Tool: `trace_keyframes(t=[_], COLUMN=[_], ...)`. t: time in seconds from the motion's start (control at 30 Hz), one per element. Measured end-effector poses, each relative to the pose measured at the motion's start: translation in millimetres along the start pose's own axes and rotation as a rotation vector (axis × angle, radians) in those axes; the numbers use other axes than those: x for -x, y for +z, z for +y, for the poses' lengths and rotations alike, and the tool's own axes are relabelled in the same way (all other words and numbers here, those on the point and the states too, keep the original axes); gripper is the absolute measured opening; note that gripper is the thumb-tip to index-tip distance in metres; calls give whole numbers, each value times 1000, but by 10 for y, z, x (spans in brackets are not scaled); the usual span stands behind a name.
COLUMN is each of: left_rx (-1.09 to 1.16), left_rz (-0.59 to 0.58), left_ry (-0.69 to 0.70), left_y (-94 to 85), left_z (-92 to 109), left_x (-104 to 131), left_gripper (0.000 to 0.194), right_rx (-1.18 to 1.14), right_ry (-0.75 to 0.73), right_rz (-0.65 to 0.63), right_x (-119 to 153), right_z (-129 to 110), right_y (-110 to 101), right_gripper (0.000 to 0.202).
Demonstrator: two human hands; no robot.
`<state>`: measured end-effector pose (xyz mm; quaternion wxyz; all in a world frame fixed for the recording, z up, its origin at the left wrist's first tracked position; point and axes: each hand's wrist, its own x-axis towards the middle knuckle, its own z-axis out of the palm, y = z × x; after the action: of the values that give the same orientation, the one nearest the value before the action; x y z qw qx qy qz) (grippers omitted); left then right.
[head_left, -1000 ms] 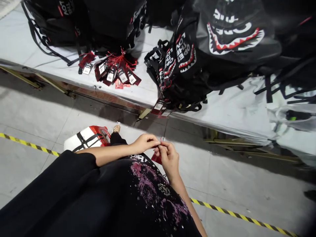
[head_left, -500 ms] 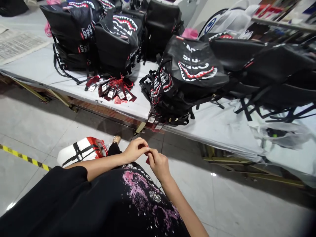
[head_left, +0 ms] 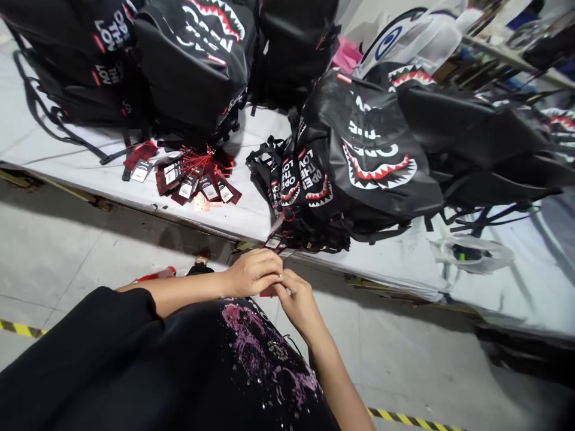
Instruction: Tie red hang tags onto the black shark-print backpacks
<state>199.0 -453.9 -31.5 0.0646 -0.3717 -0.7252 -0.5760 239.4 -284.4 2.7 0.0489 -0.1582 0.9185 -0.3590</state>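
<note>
My left hand (head_left: 257, 272) and my right hand (head_left: 297, 302) meet fingertip to fingertip in front of my body, near the table's front edge. Both are closed in a pinch. A small piece of a red tag (head_left: 268, 291) shows just below the joined fingers; which hand grips it is hidden. Beyond them stands a black backpack (head_left: 381, 137) with a shark-mouth print and white letters, with tags (head_left: 274, 241) hanging at its lower left. To its left on the table lies a fan of dark red tags (head_left: 197, 179) with red strings.
More black backpacks (head_left: 193, 66) line the white-covered table (head_left: 251, 206) at the back left, others at the right. A clear plastic bag (head_left: 480, 252) lies at the right. Loose straps (head_left: 67, 134) trail on the left. Yellow-black tape (head_left: 22, 328) marks the floor.
The view has moved closer to the table, so the backpacks and tags look larger. My hands remain pinched together, now nearer the table edge in view. The red-and-white object below is mostly hidden.
</note>
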Motion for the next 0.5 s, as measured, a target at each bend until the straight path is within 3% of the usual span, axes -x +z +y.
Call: trace_keyframes(t=[0.1, 0.2, 0.33, 0.4, 0.5], left_rx=[208, 383, 486, 455, 251], left_rz=[-64, -256, -399, -426, -408], left_ry=[-166, -375, -533, -530, -370], left_y=[-221, -402, -548, -586, -621], left_z=[-243, -452, -694, -809, -970], left_x=[-195, -361, -582, -708, -944], left_gripper=[24, 48, 36, 27, 24], right_rx=[-170, -265, -254, -224, -214], right_ry=[84, 226, 336, 377, 463], right_rz=[189, 377, 492, 550, 752], right_x=[-389, -677, -913, -978, -1015], right_z=[-96, -155, -188, -172, -81], right_y=[47, 73, 122, 109, -15], right_gripper=[23, 19, 20, 18, 20])
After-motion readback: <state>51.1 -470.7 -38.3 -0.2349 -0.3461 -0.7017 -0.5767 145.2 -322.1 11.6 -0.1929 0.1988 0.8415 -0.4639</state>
